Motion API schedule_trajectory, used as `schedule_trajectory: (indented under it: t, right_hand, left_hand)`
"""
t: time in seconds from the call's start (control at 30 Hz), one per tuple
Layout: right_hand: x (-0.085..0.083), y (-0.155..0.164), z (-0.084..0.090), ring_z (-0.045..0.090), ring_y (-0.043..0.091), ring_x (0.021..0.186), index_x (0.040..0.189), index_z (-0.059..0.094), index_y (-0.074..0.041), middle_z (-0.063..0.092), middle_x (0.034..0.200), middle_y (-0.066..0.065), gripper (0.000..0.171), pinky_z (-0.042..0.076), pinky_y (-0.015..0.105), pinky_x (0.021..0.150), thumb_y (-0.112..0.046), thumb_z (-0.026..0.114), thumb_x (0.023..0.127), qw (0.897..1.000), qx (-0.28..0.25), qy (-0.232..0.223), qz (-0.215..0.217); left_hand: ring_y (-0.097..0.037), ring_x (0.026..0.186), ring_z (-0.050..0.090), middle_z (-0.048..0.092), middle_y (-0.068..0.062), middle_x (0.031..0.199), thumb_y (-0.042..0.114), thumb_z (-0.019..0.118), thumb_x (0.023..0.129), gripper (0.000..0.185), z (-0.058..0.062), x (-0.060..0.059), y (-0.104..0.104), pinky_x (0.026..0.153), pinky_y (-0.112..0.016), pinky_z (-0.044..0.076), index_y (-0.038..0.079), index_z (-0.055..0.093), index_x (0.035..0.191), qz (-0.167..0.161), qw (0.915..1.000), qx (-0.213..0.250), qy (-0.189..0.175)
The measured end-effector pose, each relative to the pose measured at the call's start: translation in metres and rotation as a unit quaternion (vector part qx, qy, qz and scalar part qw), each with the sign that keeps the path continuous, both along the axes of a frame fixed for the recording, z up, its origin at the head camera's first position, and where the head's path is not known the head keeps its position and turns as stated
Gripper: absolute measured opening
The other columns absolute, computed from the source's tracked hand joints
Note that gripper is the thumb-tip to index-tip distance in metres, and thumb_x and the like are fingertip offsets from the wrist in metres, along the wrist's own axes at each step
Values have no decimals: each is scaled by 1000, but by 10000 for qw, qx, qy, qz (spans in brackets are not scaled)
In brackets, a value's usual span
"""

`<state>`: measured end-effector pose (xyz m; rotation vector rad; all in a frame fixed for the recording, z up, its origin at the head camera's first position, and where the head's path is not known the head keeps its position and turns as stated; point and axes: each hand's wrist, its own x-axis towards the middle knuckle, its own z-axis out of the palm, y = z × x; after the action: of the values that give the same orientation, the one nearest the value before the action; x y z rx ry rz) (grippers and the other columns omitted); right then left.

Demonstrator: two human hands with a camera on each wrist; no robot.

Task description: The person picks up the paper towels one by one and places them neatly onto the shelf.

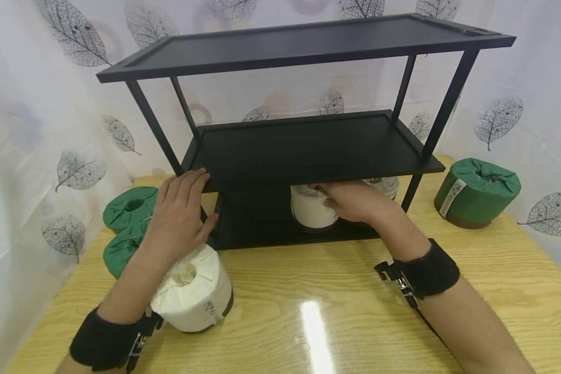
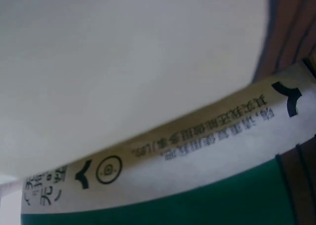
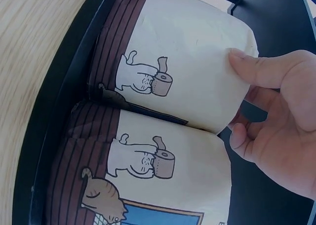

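A black three-tier shelf [image 1: 308, 156] stands on the wooden table. My right hand [image 1: 324, 200] reaches under the middle tier and grips a white toilet paper roll [image 1: 310, 210] standing on the bottom tier. In the right wrist view my right hand [image 3: 236, 96] has its thumb [image 3: 247, 62] on that cartoon-printed roll [image 3: 187, 72], which sits against a second roll [image 3: 163, 180]. My left hand [image 1: 201, 200] rests with straight fingers on the middle tier's front left corner. Below its wrist lies another white roll [image 1: 194, 293], filling the left wrist view as white wrapper [image 2: 123, 62].
Two green-wrapped rolls [image 1: 131, 205] [image 1: 121, 249] lie left of the shelf, and a third green roll [image 1: 477, 192] stands at the right. Another roll [image 1: 383, 184] sits further right on the bottom tier. Leaf-print curtains close in the table on three sides.
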<state>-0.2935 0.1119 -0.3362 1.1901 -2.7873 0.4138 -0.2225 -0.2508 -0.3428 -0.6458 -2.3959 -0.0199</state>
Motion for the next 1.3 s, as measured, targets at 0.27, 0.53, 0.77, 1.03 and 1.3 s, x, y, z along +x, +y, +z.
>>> schedule_trajectory:
  t: [0.27,0.53,0.77,1.03,1.3]
  right_hand:
    - [1,-3,2,52,32,132,143,48,-7,53,142,14,53,45,47,106,-5,68,93,10000,29,9,-36]
    - [1,3,1,57,32,123,145,45,-5,53,139,17,57,47,48,102,-13,69,94,9999,91,-98,-24]
    - [1,13,6,56,30,119,147,40,-5,50,140,16,61,47,48,101,-5,64,91,9985,55,-517,-169]
    - [0,13,6,54,29,116,146,42,-8,45,144,16,55,45,47,103,10,43,94,9998,140,-46,-137]
    - [1,12,5,52,30,124,146,43,-11,44,145,15,48,41,50,109,1,47,100,9996,-110,253,-79]
  left_hand:
    - [-42,135,39,41,-24,149,24,75,81,78,1,0,1,112,-57,28,-7,39,143,-11,10000,28,22]
    - [-43,134,40,42,-25,148,24,74,81,77,0,1,0,111,-57,29,-8,40,142,-30,10000,11,55]
    - [-43,134,40,42,-25,149,24,75,81,78,0,0,-1,112,-57,29,-8,39,143,-50,9999,-19,92]
    - [-43,135,39,41,-25,149,24,75,81,78,1,1,0,112,-57,29,-7,39,143,-19,10000,5,39]
    - [-42,135,39,41,-24,149,24,75,81,78,2,0,0,113,-57,28,-7,39,143,13,10000,7,14]
